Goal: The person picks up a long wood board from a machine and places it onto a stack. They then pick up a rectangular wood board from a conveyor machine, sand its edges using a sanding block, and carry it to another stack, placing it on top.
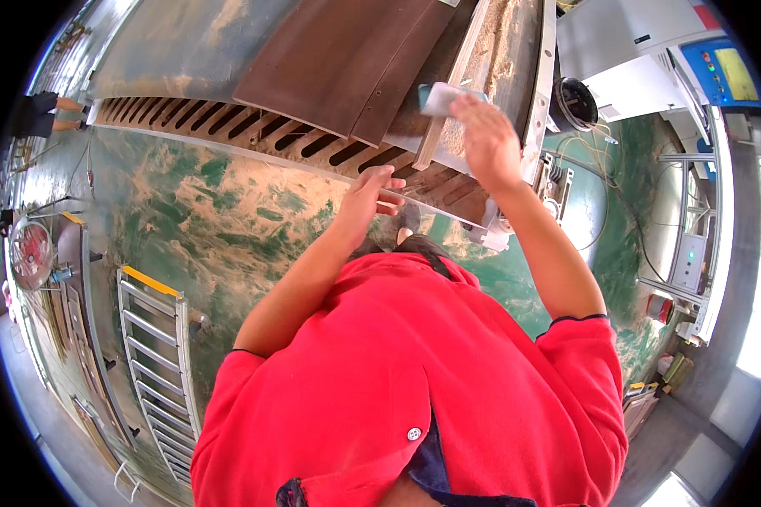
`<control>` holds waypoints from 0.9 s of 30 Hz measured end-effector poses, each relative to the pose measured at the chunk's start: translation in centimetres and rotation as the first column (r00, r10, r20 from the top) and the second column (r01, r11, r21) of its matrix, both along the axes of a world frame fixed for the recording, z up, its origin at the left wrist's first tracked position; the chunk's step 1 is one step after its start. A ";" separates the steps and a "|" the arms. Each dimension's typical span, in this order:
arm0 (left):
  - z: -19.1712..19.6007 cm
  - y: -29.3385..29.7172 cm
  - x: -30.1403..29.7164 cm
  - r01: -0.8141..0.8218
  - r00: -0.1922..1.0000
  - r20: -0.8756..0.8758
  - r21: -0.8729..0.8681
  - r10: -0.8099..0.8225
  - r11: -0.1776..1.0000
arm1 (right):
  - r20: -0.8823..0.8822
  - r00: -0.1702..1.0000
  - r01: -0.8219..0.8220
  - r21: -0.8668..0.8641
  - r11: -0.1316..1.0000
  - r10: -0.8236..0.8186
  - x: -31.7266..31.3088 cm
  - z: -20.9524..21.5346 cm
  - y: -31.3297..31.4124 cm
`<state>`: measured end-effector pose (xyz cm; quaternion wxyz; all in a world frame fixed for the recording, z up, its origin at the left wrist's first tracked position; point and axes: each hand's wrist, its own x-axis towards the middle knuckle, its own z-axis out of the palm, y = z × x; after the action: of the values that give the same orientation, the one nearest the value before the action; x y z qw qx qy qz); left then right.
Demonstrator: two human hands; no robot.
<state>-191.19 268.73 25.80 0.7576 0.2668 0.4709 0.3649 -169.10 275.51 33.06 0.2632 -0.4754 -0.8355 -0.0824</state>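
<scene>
My right hand (pixel 487 145) is closed on a small flat block (pixel 445 100), pale on its face with a teal edge; its exact kind I cannot make out. The block is at a narrow light wood strip (pixel 453 89) that runs away from me along the machine table; whether they touch I cannot tell. My left hand (pixel 369 204) hangs at the table's slotted front edge (pixel 347 157), fingers bent and apart, holding nothing. Two dark brown boards, a wide one (pixel 317 63) and a narrower one (pixel 402 80), lie left of the strip and overhang the slots.
Sawdust (pixel 500 51) covers the table right of the strip. A black bucket (pixel 577 103) stands beside a white cabinet (pixel 626 46) with a blue control panel (pixel 719 72). Sawdust also lies on the green floor (pixel 254 211). Leftward are a metal ladder-like rack (pixel 152 363) and a fan (pixel 32 253).
</scene>
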 end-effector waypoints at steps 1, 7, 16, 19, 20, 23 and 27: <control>0.1 0.1 0.1 -0.025 0.999 0.023 -0.028 0.026 0.999 | 0.012 1.000 -0.028 -0.023 0.999 0.028 -0.5 -0.7 -0.8; -0.6 1.5 1.3 -0.028 0.966 0.252 -0.101 0.052 0.995 | 0.089 0.970 -0.218 -0.077 0.973 0.225 -1.5 -1.1 -5.7; 1.4 3.2 3.8 -0.013 0.978 0.207 -0.042 0.021 0.999 | 0.249 0.965 -0.090 0.008 0.996 0.085 2.3 -0.7 2.3; 2.0 3.2 5.3 -0.066 0.998 0.018 0.004 0.066 0.998 | 0.311 0.948 -0.087 0.033 0.996 0.073 4.3 -0.6 6.5; 2.1 3.3 5.7 -0.067 0.998 -0.012 0.039 0.067 0.997 | 0.302 0.950 -0.090 0.039 0.995 0.074 5.0 -0.5 7.9; 2.4 2.9 6.4 -0.096 0.995 -0.004 0.078 0.097 0.992 | 0.380 0.924 -0.092 0.100 0.991 0.047 7.0 -0.7 12.5; 2.4 0.3 6.1 -0.127 0.992 0.004 0.079 0.127 0.989 | 0.408 0.913 -0.091 0.139 0.986 0.027 9.0 -1.3 17.9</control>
<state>-185.12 269.02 28.20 0.7214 0.2663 0.4726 0.4306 -160.08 293.43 31.71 0.1232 -0.4007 -0.8768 -0.2356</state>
